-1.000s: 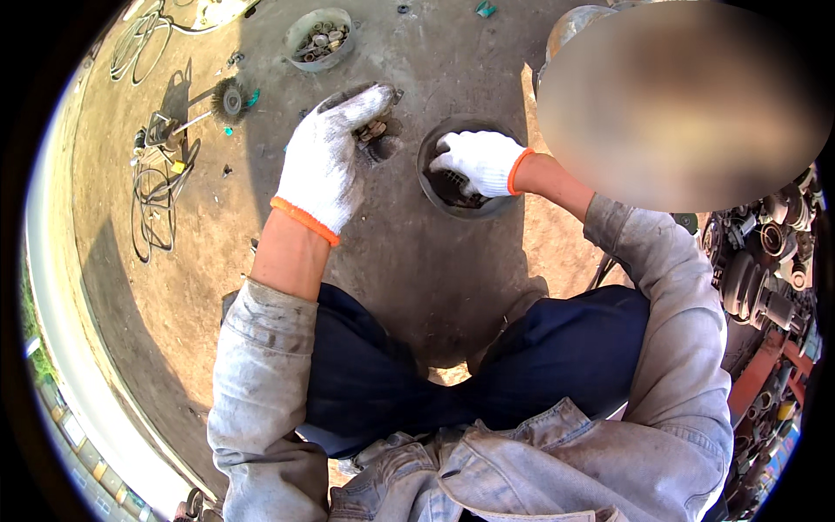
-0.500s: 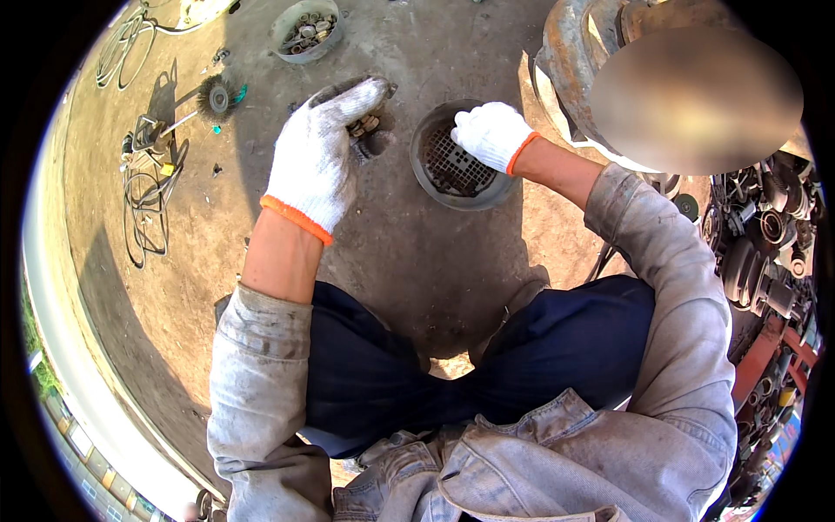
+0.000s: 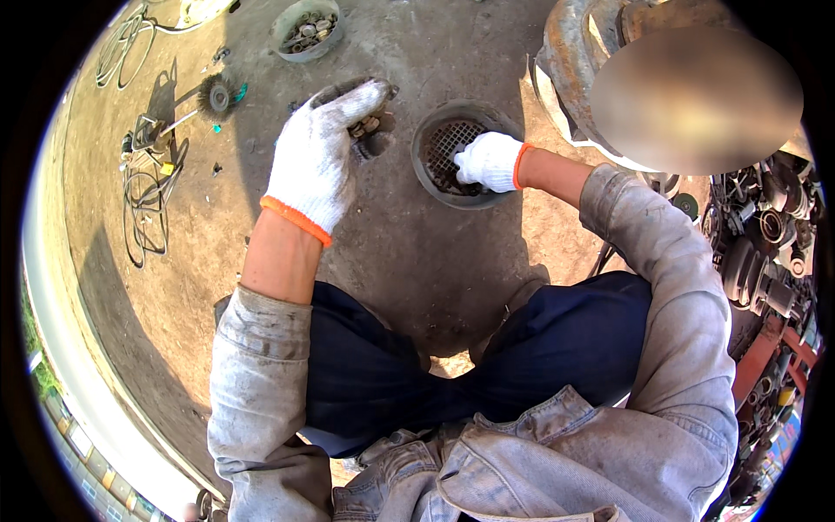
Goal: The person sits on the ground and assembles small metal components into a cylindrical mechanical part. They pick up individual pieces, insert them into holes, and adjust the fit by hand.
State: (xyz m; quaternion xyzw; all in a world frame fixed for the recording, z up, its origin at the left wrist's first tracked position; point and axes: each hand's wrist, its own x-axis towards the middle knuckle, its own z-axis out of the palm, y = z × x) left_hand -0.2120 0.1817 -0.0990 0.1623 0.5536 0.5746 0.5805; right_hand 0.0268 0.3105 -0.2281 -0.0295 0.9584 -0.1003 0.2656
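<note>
My left hand (image 3: 315, 161), in a white knitted glove with an orange cuff, is curled around several small round brownish metal pieces (image 3: 364, 127). They show between thumb and fingers, above the ground. In a matching glove, my right hand (image 3: 492, 162) reaches over the right side of a round grey basin (image 3: 421, 181). Its fingers are bent together and point down; whatever they pinch, if anything, is hidden. Inside the basin lies a dark square-holed mesh (image 3: 454, 137), with dark loose bits (image 3: 442, 177) around its lower edge.
Another round tub (image 3: 300, 54) of metal parts stands farther off. At the left are a round wire brush (image 3: 216, 97) on a shaft and a coiled cable (image 3: 143, 204). Large rusty metal rings (image 3: 570, 65) and a heap of machine parts (image 3: 757, 252) lie to the right.
My right hand has moved down and slightly right within the basin, from the mesh's upper part to its lower right, uncovering more mesh. My left hand has hardly moved.
</note>
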